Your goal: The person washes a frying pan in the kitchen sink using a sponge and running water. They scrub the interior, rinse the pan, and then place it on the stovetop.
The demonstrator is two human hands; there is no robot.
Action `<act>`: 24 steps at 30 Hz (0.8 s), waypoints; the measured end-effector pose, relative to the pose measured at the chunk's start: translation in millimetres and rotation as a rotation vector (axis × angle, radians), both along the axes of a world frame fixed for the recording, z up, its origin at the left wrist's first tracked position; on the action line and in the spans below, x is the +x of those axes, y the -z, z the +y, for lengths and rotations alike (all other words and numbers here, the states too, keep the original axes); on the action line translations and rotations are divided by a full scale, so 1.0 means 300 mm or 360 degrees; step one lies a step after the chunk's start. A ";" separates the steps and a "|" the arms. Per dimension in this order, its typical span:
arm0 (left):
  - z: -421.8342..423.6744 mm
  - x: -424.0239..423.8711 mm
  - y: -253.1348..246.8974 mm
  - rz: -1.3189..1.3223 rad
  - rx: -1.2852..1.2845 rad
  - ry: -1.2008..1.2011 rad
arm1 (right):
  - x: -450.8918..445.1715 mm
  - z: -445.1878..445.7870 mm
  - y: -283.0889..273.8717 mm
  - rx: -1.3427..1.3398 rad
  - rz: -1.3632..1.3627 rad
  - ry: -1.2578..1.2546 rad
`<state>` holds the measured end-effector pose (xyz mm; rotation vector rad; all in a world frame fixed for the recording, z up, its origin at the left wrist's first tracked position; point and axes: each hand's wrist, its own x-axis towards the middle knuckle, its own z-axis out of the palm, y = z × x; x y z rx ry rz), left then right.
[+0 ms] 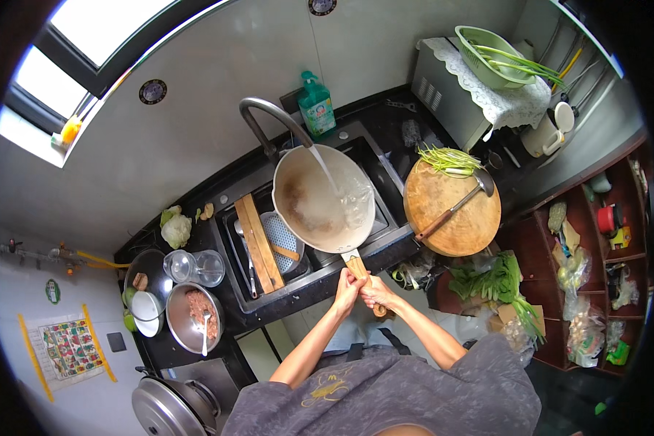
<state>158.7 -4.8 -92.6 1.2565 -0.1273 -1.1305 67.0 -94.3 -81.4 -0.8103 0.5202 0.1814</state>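
Observation:
My left hand [351, 287] and my right hand [377, 292] are both wrapped around the wooden handle [358, 267] of a deep, light-coloured wok [300, 231]. The wok is held over the black double sink [384, 210] under the curved faucet [270, 106]. Water [325, 170] runs from the spout into it and splashes up at its right side. Brownish stains show on the wok's inner left. Left of the wok, a wooden board [259, 242] bridges the sink above a blue perforated basket [281, 237].
Right of the sink, a round wooden chopping block [452, 210] bears a ladle [458, 206] and cut green stalks [448, 159]. At left stand a steel bowl of minced meat [199, 305], glass bowls [210, 268] and a cauliflower [175, 231]. A green soap bottle [317, 109] stands behind the faucet.

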 end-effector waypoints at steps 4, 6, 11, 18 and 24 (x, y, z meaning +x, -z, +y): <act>-0.045 0.072 0.042 0.0120 -0.0159 0.0132 | 0.056 -0.033 0.036 -0.0378 -0.0113 0.0152; -0.083 0.108 0.043 0.0170 -0.0209 0.0167 | 0.089 -0.065 0.060 -0.0583 -0.0109 0.0189; -0.156 0.202 0.054 0.0126 -0.0327 0.0269 | 0.163 -0.117 0.104 -0.0812 -0.0111 0.0335; -0.187 0.288 0.081 0.0138 -0.0418 0.0436 | 0.235 -0.136 0.114 -0.1226 -0.0046 0.0434; -0.208 0.332 0.077 0.0110 -0.0420 0.0434 | 0.283 -0.163 0.094 -0.1292 -0.0030 0.0448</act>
